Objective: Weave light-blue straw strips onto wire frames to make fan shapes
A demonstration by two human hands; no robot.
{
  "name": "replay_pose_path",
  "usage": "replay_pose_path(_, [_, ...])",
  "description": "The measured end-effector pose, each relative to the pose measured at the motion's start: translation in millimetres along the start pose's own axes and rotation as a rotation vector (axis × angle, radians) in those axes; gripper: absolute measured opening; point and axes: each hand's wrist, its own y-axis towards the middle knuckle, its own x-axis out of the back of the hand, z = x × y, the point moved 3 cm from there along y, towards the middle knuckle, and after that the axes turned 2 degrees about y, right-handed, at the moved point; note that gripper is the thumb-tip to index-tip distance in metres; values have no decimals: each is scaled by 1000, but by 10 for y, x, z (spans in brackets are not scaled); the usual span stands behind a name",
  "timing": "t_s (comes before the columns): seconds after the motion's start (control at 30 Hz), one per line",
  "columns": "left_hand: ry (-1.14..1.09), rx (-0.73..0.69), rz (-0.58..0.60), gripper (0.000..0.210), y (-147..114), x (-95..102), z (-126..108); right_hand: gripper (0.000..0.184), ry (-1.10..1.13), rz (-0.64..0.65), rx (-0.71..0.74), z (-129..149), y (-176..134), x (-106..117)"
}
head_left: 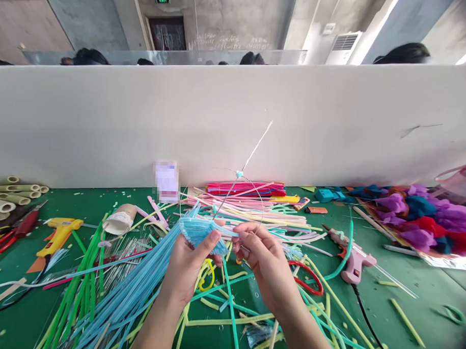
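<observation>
My left hand point(193, 262) pinches a light-blue pipe-cleaner panel point(196, 229), its thumb on the front. The strands of the panel lie side by side around a thin wire frame point(263, 203) with a round hoop. A straight wire stem point(257, 145) rises from the frame, with a small blue knot point(239, 174) where the wires cross. The fingers of my right hand point(263, 252) are closed on a loose blue pipe cleaner point(227, 229) running out from the panel. Behind my left hand lies a large bundle of blue pipe cleaners point(137, 278).
A yellow glue gun point(60, 234), pliers point(25, 223) and bamboo tubes point(18, 193) are on the left. Green pipe cleaners point(74, 286) lie nearer. To the right are a pink glue gun point(358, 263), red-handled scissors point(309, 285) and purple fuzzy flowers point(418, 237). A white partition point(315, 116) stands behind.
</observation>
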Motion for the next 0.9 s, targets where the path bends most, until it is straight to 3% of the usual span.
replay_pose_path(0.17, [-8, 4, -2, 40, 7, 3, -18, 23, -85, 106, 8, 13, -9, -33])
replay_pose_path(0.3, [-20, 4, 5, 36, 7, -3, -26, 24, -76, 112, 5, -23, 6, -52])
replay_pose_path(0.5, [-58, -19, -79, 39, 6, -10, -43, 22, -63, 153, 19, -71, 33, -81])
replay_pose_path(0.73, [-20, -55, -106, 36, -7, 22, -75, 22, -138, 102, 50, -115, 50, -55])
replay_pose_path(0.9, [162, -91, -159, 34, -6, 143, -133, 28, -254, 61, 34, -129, 65, -24])
